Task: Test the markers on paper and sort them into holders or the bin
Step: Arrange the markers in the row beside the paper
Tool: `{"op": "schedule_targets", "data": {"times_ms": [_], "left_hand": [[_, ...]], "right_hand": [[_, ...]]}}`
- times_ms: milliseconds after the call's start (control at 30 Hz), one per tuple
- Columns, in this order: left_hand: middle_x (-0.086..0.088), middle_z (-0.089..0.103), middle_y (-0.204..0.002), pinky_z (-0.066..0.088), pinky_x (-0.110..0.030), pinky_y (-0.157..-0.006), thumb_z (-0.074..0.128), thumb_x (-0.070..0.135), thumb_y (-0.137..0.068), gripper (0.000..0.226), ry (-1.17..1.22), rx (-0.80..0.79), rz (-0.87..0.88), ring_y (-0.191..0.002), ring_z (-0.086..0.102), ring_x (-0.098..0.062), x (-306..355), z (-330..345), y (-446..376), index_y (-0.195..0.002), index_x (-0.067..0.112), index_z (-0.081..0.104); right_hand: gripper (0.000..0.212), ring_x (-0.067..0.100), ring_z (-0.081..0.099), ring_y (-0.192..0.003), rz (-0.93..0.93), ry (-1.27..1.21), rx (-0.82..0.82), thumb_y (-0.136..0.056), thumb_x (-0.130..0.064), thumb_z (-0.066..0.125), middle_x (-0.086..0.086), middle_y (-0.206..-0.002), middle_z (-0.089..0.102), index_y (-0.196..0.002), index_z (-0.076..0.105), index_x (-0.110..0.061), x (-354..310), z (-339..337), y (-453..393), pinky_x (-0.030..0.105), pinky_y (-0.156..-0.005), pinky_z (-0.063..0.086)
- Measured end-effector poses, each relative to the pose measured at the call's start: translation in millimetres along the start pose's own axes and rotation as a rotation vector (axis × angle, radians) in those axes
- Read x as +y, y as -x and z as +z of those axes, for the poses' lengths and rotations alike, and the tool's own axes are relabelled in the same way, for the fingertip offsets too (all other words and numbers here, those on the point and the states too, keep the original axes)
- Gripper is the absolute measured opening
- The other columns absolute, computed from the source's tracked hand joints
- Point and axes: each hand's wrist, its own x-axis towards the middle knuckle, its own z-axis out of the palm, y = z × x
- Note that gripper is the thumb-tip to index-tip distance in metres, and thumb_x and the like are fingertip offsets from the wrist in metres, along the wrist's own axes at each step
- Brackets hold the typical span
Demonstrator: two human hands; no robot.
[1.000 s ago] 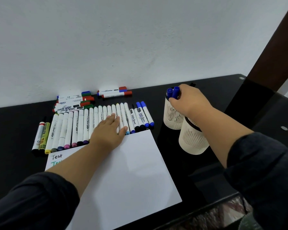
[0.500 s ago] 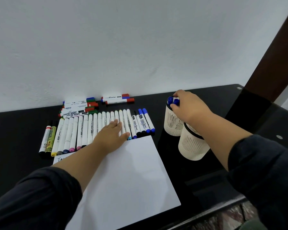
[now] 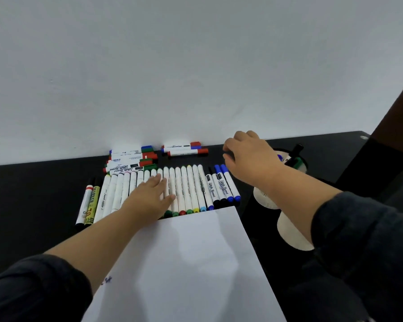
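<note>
Flat across a long row of markers the left hand is laid, fingers straight and spread, nothing gripped – the palm covers the middle of the row while the fingertips reach toward its far ends. The row is set side by side on the black table, running from the left part toward the centre, with the coloured caps of the markers pointed at the near edge. Just below the caps a white sheet of paper is spread toward the near edge, with a trace of writing seen at its left side beside the forearm. Against the back edge, by the wall, two small stacks of whiteboard markers are lain. The right hand is held above the table between the row and the far holder, with its fingers curled downward; whether anything is pinched beneath them cannot be told, since the fingertips are turned away from the camera. Blue, black and green markers are seen standing in that far holder toward the right side. A second white holder is placed nearer the front edge – largely hidden behind the right forearm and its dark sleeve.
</note>
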Motion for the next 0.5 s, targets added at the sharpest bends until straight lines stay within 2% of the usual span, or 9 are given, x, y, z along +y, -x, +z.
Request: {"op": "schedule_targets", "data": {"times_ms": [167,367,500], "left_hand": [[0.0,-0.003,-0.158,-0.002,-0.027,-0.114,0.028,0.049,-0.098,0.065,-0.038,0.043,0.074,-0.145,-0.003,-0.013,-17,1,-1,-0.151,0.018,0.006],[0.005,-0.003,-0.158,-0.006,-0.021,-0.111,0.028,0.051,-0.097,0.065,0.03,0.065,0.096,-0.144,-0.005,-0.007,-22,5,-4,-0.151,0.021,0.006],[0.006,-0.004,-0.158,-0.006,-0.02,-0.11,0.028,0.051,-0.097,0.065,0.028,0.084,0.107,-0.144,-0.005,-0.007,-24,6,-4,-0.151,0.023,0.005]], "right_hand": [[0.032,0.021,0.045,-0.108,-0.07,-0.017,0.002,-0.098,-0.029,0.039,0.005,-0.116,0.053,-0.124,0.053,-0.014,-19,30,-30,0.033,-0.085,0.043],[0.033,0.025,0.044,-0.112,-0.109,-0.028,-0.055,-0.097,-0.027,0.041,0.007,-0.12,0.052,-0.124,0.053,-0.012,-39,73,-69,0.034,-0.084,0.042],[0.034,0.028,0.041,-0.118,-0.092,-0.035,-0.144,-0.097,-0.023,0.043,0.009,-0.126,0.049,-0.128,0.049,-0.011,-46,100,-99,0.041,-0.091,0.044]]}}
